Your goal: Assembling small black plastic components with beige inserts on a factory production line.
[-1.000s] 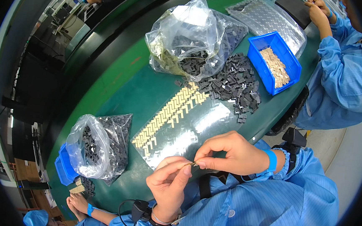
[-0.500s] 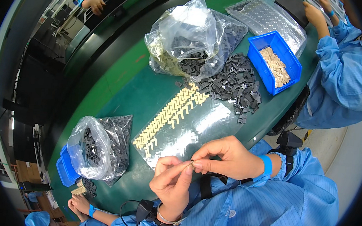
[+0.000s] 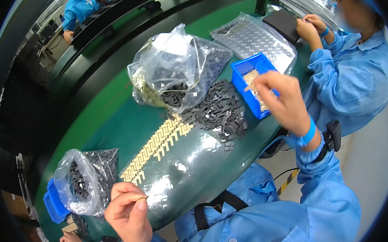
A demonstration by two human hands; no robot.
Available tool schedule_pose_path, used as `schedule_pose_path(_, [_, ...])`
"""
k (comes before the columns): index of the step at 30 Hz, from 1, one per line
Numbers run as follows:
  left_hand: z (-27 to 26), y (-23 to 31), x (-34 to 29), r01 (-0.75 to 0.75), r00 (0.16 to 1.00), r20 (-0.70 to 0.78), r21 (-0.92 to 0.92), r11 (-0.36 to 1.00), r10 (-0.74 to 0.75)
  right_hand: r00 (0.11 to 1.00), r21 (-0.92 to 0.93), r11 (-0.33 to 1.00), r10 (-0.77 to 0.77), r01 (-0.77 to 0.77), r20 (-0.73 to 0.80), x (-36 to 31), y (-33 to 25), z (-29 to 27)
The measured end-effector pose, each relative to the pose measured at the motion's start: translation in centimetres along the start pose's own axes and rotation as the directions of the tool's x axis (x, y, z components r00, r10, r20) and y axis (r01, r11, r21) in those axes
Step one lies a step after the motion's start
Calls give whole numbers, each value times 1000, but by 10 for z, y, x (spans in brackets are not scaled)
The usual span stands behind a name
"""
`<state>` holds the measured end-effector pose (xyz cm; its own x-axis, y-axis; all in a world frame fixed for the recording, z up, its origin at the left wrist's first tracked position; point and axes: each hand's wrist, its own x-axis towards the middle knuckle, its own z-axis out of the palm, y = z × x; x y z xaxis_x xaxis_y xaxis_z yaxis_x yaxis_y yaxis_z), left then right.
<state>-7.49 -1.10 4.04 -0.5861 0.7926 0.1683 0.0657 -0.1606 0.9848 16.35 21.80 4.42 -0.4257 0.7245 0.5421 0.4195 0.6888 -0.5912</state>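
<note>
My left hand (image 3: 129,213) is closed in a pinch near the front of the table. Something small and dark sits between thumb and forefinger, too small to make out. Over the blue bin (image 3: 236,81) my right hand (image 3: 287,100) pinches a small tan piece (image 3: 248,87) at its fingertips. More flat tan pieces (image 3: 252,75) lie in that bin, partly hidden by the hand. Between my hands, cream-coloured pieces (image 3: 149,147) are laid in slanting rows on a clear sheet (image 3: 179,169). A heap of small black plastic parts (image 3: 224,107) spreads beside the bin.
A large clear bag (image 3: 161,69) of black parts stands behind the heap. Another open bag (image 3: 79,180) and a blue bin (image 3: 54,203) are at left. Bubble wrap (image 3: 254,37) and a black box (image 3: 281,24) lie far right, near a co-worker (image 3: 345,77).
My hands were together and have parted. The right one has moved up and right to the bin; the left has shifted left. The whole view has turned somewhat.
</note>
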Motion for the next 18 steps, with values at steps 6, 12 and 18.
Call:
schedule_pose_path(6, [20,42,0,-175,962,246,220,960,119,982,-413,894,-127,175,141,21,72,-15])
schedule_pose_path(12, [27,42,-4,-397,899,369,458,795,236,970,-513,851,17,113,243,20,73,-24])
schedule_pose_path(18, [38,11,19,-601,791,461,468,647,402,959,-494,855,-16,159,282,15,80,-23])
